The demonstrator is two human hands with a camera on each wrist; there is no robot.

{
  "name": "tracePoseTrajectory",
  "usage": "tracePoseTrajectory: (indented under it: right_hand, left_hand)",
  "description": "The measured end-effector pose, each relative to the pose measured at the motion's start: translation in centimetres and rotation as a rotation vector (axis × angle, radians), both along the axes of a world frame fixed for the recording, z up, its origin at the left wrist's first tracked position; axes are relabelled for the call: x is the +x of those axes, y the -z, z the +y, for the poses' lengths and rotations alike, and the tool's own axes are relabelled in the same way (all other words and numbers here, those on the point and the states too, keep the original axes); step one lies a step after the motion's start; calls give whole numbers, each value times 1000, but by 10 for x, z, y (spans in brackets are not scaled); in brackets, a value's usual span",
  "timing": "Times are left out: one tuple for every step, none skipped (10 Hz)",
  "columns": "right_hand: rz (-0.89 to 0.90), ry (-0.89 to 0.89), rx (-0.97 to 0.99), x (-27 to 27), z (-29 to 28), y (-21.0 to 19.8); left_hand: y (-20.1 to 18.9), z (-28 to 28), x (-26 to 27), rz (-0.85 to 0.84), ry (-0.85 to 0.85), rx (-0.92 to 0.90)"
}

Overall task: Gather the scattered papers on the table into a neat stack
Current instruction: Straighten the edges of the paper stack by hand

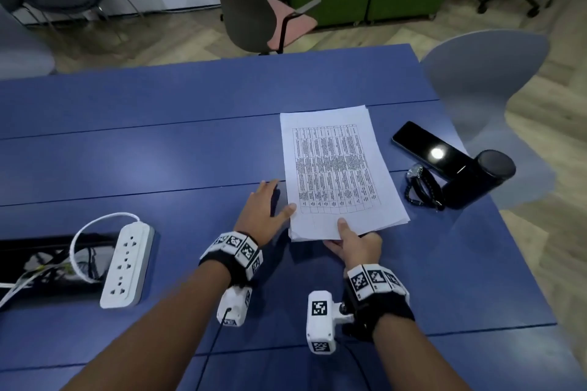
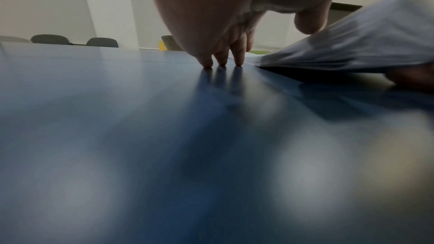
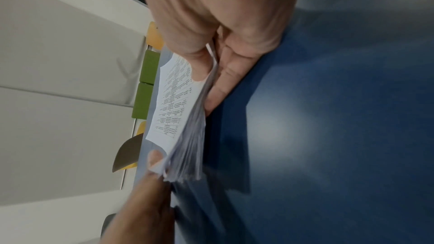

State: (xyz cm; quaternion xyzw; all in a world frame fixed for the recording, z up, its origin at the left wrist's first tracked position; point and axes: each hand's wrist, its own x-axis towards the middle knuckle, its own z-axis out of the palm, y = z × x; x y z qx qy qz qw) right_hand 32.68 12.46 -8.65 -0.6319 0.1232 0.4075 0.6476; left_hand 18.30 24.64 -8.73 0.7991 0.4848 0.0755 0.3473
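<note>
A stack of white papers with a printed table on top lies on the blue table, slightly fanned at its edges. My right hand pinches the stack's near edge, thumb on top and fingers underneath, lifting that edge a little; the right wrist view shows the papers between thumb and fingers. My left hand stands beside the stack's left edge with straight fingers on the table, its thumb touching the near left corner. In the left wrist view the fingertips press the tabletop next to the papers.
A black phone, a dark cylinder and a wristwatch lie right of the stack. A white power strip and a black cable tray sit at the left. Chairs stand beyond the table's far edge.
</note>
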Motion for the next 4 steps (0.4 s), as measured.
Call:
tracePoseTrajectory:
  right_hand:
    - [35, 7, -12, 2, 10, 1]
    - [64, 3, -24, 4, 15, 2]
    - [71, -88, -30, 4, 11, -2]
    - [76, -224, -94, -2, -10, -18]
  left_hand:
    - [2, -26, -15, -49, -9, 0]
    - [8, -68, -36, -74, -1, 30]
    - [11, -112, -62, 46, 86, 57]
    - [17, -153, -86, 235, 186, 178]
